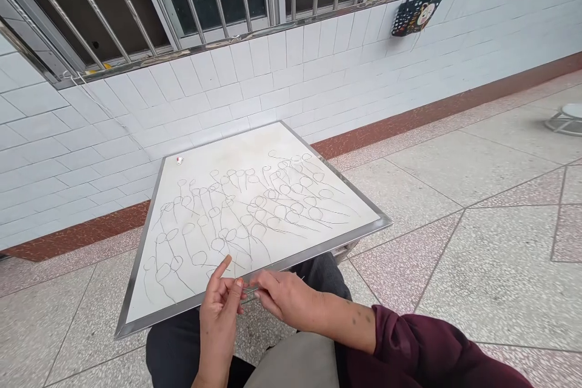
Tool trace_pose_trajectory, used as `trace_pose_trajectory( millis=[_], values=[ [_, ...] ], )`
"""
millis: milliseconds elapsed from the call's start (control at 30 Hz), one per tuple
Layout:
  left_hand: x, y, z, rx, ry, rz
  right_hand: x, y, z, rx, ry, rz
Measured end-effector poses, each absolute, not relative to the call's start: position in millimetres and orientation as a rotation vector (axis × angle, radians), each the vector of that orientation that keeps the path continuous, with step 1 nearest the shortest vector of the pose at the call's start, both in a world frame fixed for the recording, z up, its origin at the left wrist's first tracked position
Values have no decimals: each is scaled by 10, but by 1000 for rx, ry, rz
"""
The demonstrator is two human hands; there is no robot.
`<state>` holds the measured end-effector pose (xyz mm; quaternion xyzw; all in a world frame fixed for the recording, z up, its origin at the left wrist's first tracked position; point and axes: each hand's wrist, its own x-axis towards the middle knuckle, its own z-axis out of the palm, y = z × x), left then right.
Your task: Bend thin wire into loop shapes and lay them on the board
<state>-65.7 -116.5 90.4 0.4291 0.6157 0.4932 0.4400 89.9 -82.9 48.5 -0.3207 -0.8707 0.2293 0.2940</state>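
Observation:
Both hands meet just past the near edge of a white table with a metal rim. My left hand pinches thumb against fingers, its index finger raised, on something too thin to make out. Touching or nearly touching it, my right hand is closed too, with a faint thin strand between the two. Many thin looped wires with long tails lie spread over the tabletop, the closest ones just beyond my fingers.
A small white and red object lies at the table's far left corner. Behind stands a white tiled wall with barred windows. A dark patterned bag hangs from the bars. A round white stool is at the far right.

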Motion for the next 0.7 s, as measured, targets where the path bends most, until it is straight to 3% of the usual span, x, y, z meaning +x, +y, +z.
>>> trace_pose_trajectory(
  millis=[200, 400, 700],
  values=[
    [-680, -1180, 849, 1281, 1606, 1281, 941, -778, 524, -821, -1903, 1063],
    [-717, -1183, 790, 981, 1371, 1287, 969, -697, 448, -826, -1503, 1570],
    [-695, -1241, 834, 801, 1088, 1229, 1018, -714, 502, -891, -1374, 1639]
  ],
)
